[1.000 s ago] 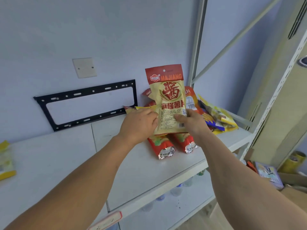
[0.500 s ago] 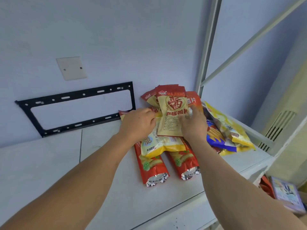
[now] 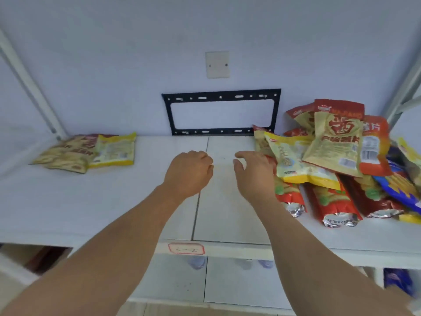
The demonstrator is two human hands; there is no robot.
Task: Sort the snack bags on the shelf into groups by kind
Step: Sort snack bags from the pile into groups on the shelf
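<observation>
A pile of snack bags lies at the right of the white shelf (image 3: 114, 201). On top rests a beige and red bag (image 3: 335, 140), with a yellow bag (image 3: 293, 163) under it. Long red bags (image 3: 332, 204) and a blue bag (image 3: 401, 185) lie beneath. Far left sit a beige bag (image 3: 66, 153) and a yellow bag (image 3: 115, 150) side by side. My left hand (image 3: 189, 172) hovers over mid-shelf, fingers curled, holding nothing. My right hand (image 3: 252, 174) is next to it, fingers apart and empty, just left of the pile.
A black metal bracket (image 3: 222, 98) and a blank wall plate (image 3: 217, 64) sit on the back wall. The shelf's front edge carries a red-framed label (image 3: 186, 248). Slanted shelf braces (image 3: 27, 83) stand at both sides. Bottles (image 3: 197, 262) show on the lower shelf.
Both hands have let go of the beige and red bag, which now lies on top of the pile, and have drawn back left to mid-shelf. The view has swung left, showing the left bags.
</observation>
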